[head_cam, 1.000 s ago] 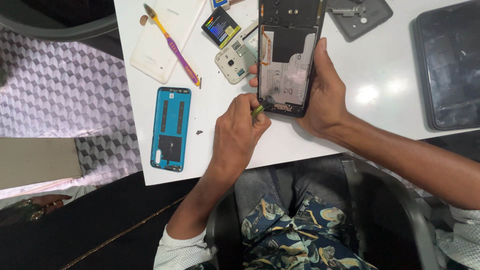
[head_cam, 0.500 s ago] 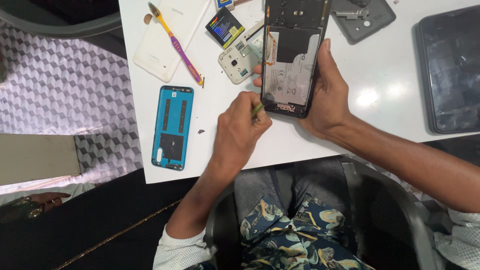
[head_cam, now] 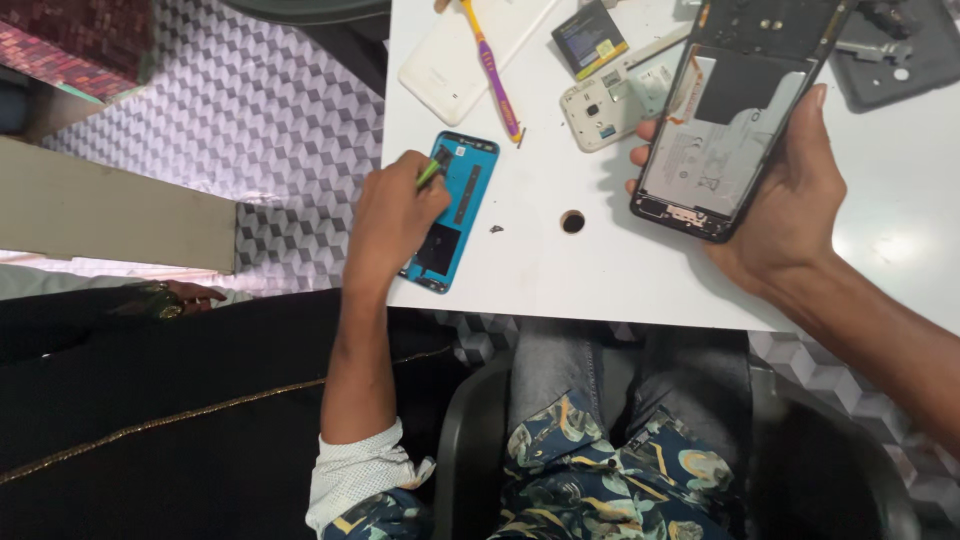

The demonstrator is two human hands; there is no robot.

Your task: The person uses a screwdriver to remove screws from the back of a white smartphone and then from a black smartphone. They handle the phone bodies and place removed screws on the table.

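At the centre-left of the frame the left hand [head_cam: 392,215] pinches a thin green-tipped tool [head_cam: 428,174] over the blue plastic phone back cover [head_cam: 455,212] lying on the white table [head_cam: 560,270], while at upper right the right hand [head_cam: 790,200] grips an opened black phone body [head_cam: 735,115] tilted above the tabletop.
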